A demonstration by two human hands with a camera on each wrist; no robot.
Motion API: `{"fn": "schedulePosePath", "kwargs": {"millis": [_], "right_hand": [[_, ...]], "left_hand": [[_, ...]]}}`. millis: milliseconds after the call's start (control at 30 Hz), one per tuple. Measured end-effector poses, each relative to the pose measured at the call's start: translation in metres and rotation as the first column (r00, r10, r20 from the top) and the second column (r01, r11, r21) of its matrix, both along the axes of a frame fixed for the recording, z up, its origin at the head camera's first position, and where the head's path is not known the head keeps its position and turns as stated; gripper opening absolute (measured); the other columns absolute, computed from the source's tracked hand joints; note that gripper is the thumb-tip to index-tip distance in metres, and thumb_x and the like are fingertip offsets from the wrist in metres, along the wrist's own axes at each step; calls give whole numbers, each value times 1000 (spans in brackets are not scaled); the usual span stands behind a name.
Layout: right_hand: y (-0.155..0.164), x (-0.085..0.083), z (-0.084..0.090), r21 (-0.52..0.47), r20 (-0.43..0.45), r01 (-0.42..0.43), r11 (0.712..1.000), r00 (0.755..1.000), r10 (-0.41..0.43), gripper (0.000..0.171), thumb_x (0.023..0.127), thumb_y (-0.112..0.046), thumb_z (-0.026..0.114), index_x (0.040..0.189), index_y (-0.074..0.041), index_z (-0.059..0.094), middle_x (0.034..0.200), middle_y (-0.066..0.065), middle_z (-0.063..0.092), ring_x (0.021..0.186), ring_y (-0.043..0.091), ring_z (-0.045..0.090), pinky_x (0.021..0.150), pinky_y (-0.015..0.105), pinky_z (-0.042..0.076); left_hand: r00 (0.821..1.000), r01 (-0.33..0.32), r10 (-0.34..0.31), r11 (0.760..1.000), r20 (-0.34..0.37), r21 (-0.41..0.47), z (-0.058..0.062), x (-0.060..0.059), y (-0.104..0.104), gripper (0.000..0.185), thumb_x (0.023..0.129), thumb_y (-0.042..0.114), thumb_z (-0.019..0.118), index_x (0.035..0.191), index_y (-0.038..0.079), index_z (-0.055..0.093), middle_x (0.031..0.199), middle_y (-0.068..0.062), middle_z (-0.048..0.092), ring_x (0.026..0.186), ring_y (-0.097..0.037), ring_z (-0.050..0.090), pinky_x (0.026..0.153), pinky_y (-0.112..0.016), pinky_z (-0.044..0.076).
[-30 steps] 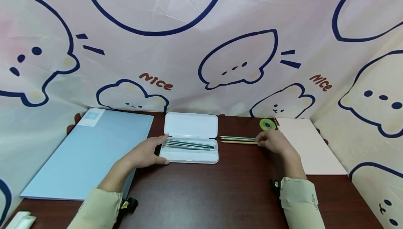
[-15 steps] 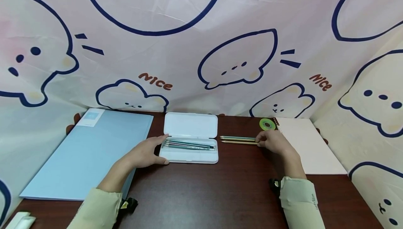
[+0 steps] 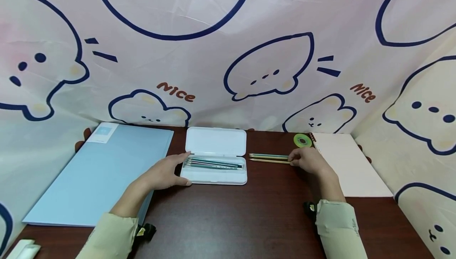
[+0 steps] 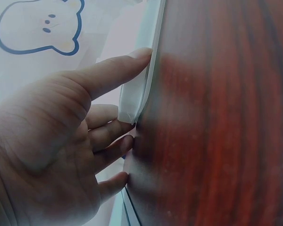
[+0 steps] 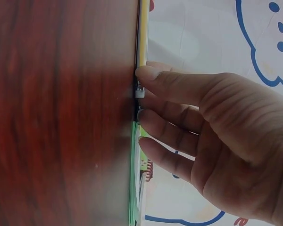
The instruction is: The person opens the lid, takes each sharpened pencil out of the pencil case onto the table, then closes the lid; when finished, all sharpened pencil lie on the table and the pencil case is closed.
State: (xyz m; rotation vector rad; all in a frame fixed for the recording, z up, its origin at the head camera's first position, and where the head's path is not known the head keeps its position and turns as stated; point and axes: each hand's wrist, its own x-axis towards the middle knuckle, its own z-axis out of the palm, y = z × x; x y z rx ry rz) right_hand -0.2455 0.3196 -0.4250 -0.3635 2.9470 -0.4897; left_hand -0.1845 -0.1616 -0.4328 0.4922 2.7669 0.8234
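An open white pencil case [image 3: 215,160] is seen at the centre of the dark wooden table [image 3: 249,215], its lid folded back toward 12 o'clock and several pencils laid lengthwise in its tray. The left hand [image 3: 164,174] is laid against the case's end at 9 o'clock, thumb on the near corner and straight fingers touching the rim; in the left wrist view the fingers [image 4: 114,70] are shown spread and pressed to the white edge, not curled round it. At 3 o'clock from the case, just beside it, loose pencils [image 3: 268,158] are laid side by side. Their eraser ends are touched by the fingertips of the right hand [image 3: 308,160]; in the right wrist view the fingers [image 5: 177,87] are seen nearly straight against the pencil ends, nothing being clamped. A green tape roll [image 3: 302,140] is placed at 12 o'clock from that hand, touching a white notebook [image 3: 347,164]. A blue folder [image 3: 99,172] lies at 9 o'clock from the case.
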Motion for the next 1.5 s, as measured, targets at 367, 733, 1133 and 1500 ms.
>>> {"fn": "schedulePosePath", "kwargs": {"millis": [367, 733, 1133, 1500], "right_hand": [[-1, 0, 5, -57, -14, 12, 998, 1000, -13, 8, 94, -13, 70, 98, -15, 78, 97, 4, 74, 86, 20, 61, 83, 45, 53], [-27, 5, 15, -289, -10, -69, 955, 998, 69, 19, 99, -27, 67, 114, -18, 75, 114, 2, 72, 98, 21, 58, 84, 38, 49], [-104, 10, 30, -288, 24, -197, 937, 977, 212, 22, 98, -30, 68, 117, -22, 75, 111, -5, 74, 99, 17, 59, 86, 37, 48], [-157, 13, 16, -137, 64, -265, 954, 959, 276, 21, 96, -17, 70, 115, -22, 78, 116, -6, 75, 106, 12, 65, 96, 40, 54]], "left_hand": [[1000, -11, 11, 1000, 2, -9, 1, 0, -1, 98, 80, 40, 85, 156, 3, 36, 156, -23, 43, 143, -45, 41, 112, -64, 38], [1000, -9, 9, 1000, -1, -11, 2, 0, -3, 98, 80, 41, 85, 156, 3, 37, 156, -23, 44, 143, -45, 42, 111, -65, 38], [1000, -22, 22, 1000, -4, -14, 1, 1, -3, 99, 79, 42, 86, 156, 4, 37, 155, -23, 45, 143, -44, 43, 112, -64, 38], [1000, -9, 9, 1000, -2, -17, 1, 0, -1, 99, 80, 43, 85, 156, 3, 37, 155, -23, 45, 142, -44, 44, 112, -64, 38]]}}
